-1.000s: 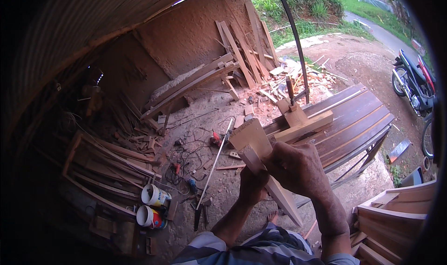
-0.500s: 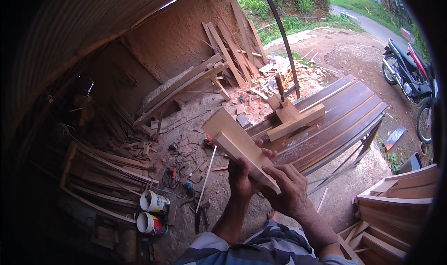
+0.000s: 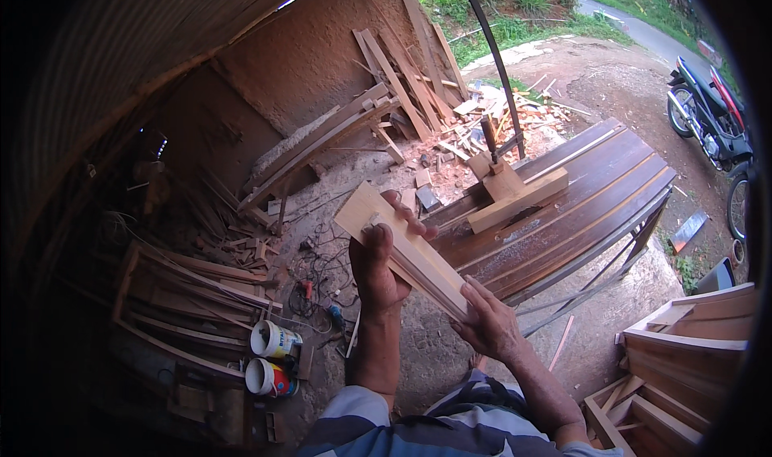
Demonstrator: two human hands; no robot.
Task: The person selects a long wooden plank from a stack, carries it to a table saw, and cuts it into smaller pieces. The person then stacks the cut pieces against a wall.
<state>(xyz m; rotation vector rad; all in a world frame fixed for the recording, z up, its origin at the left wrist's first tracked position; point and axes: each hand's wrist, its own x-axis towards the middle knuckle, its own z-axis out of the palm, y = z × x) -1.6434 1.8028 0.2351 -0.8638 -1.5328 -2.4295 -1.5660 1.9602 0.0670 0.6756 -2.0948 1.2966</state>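
A pale wooden board (image 3: 414, 252) with a stepped edge slants across the middle, held up off the workbench. My left hand (image 3: 376, 268) grips it near its upper left end, thumb on the near side and fingertips showing over the far edge. At the lower right end my right hand (image 3: 490, 319) is closed on it, with the fingers over the top. Behind the board stands the workbench (image 3: 595, 172) of dark slats. On the bench lie a thick light wooden block (image 3: 519, 201) and a clamp with an upright handle (image 3: 490, 139).
Two paint buckets (image 3: 269, 340) stand at lower left beside a wooden frame (image 3: 193, 320). Cords and power tools (image 3: 305, 290) lie on the floor. Planks (image 3: 398, 79) lean on the far wall near scattered offcuts. At right are a wooden cabinet carcass (image 3: 683, 368) and a motorbike (image 3: 700, 127).
My left hand has moved up toward the board's far end. The board has turned and shifted slightly left, now showing its stepped side more narrowly. My right hand stays at the near end.
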